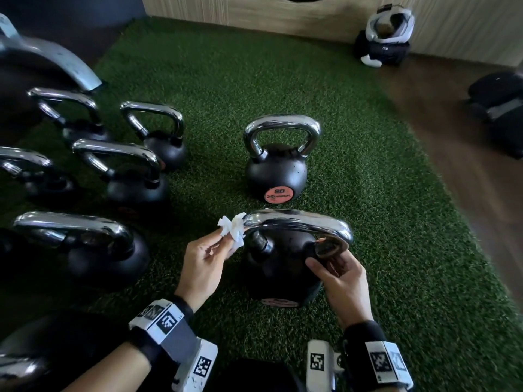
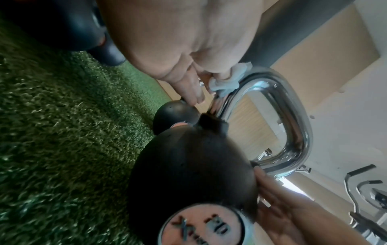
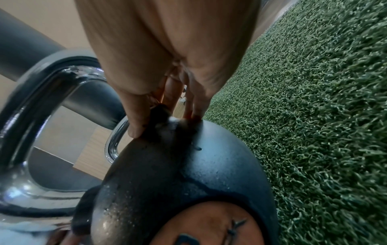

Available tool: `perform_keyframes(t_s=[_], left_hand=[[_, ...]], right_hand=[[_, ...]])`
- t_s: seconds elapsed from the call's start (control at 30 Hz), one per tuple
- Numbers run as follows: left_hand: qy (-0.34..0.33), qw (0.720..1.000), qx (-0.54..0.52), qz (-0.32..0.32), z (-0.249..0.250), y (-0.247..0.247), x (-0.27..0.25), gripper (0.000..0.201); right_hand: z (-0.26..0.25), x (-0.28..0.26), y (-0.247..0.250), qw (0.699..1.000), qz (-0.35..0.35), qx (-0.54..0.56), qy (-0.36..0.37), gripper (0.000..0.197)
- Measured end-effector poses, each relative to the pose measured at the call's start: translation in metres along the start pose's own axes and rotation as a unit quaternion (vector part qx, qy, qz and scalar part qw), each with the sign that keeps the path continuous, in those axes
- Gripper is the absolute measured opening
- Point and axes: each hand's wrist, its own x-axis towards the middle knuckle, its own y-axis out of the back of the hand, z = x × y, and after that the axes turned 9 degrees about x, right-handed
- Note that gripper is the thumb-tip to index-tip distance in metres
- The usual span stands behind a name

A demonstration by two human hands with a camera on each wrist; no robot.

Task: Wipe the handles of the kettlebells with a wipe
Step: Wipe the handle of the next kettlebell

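Closest in, there's one black kettlebell [image 1: 278,267] sitting on the green turf [image 1: 396,222] right between the two hands, chrome handle [image 1: 300,222] across the top and a round orange label low on its near side. The left hand [image 1: 202,263] pinches one crumpled white wipe [image 1: 233,229] in its fingertips and has it pressed against the left corner of that handle. The right hand [image 1: 336,278] curls thumb and fingers around the base of the handle's right leg, where the chrome meets the black body, so it's grasping the handle. Both wrists wear black bands with white marker blocks on them. Just behind sits a second kettlebell [image 1: 276,172] standing alone, orange label reading 20, handle upright. Off to the left is a cluster of more bells [image 1: 133,182]; I count five with chrome handles in view, plus a much bigger dark one [image 1: 34,69] at the far left with a dull grey handle, though the edge of the frame cuts things off, so the count is rough. The turf runs like a mat, with dark wood-look floor [image 1: 452,123] to the right and a light wood-panel wall [image 1: 283,15] at the back. Against that wall sits a dark bag [image 1: 382,49] with something white on top, and another dark shape [image 1: 501,108] lies at the right edge.
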Motion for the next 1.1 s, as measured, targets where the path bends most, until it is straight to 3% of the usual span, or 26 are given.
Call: perform_keyframes(t_s=[0.1,0.23,0.33,0.5,0.63,0.77,0.83,0.9,1.03,1.1], left_hand=[[-0.006,0.998,0.07,-0.001,-0.016,-0.001,-0.001,0.05],[-0.016,0.983,0.176,-0.055,-0.027,0.001,-0.007,0.02],[-0.011,0.985,0.15,-0.086,-0.01,-0.001,-0.015,0.026],[-0.078,0.97,0.227,0.049,-0.008,-0.016,-0.018,0.031],[-0.085,0.96,0.261,0.045,-0.008,-0.014,-0.009,0.04],[-0.076,0.962,0.256,0.057,-0.003,-0.021,0.012,0.048],[-0.086,0.96,0.259,0.058,-0.002,-0.027,0.031,0.047],[-0.099,0.959,0.262,0.036,-0.002,-0.033,0.05,0.049],[-0.109,0.959,0.253,-0.066,0.009,-0.048,0.074,0.034],[-0.093,0.933,0.321,-0.135,0.025,-0.047,0.082,0.056]], right_hand=[[-0.001,0.001,0.001,1.0,-0.004,0.001,-0.006,0.029],[-0.001,0.005,0.004,0.999,-0.019,0.024,-0.011,0.038],[0.001,0.011,0.004,0.998,-0.026,0.057,-0.017,0.042],[0.001,0.014,0.007,0.998,-0.033,0.036,-0.027,0.046],[0.002,0.008,0.016,0.995,-0.035,-0.088,-0.018,0.054],[-0.008,-0.016,0.026,0.982,-0.043,-0.184,0.013,0.031],[-0.011,-0.03,0.027,0.971,-0.05,-0.233,0.034,0.034],[-0.009,-0.041,0.024,0.963,-0.055,-0.258,0.055,0.041],[-0.013,-0.047,0.013,0.961,-0.095,-0.252,0.064,0.062],[-0.023,-0.035,0.012,0.949,-0.133,-0.269,0.097,0.057]])
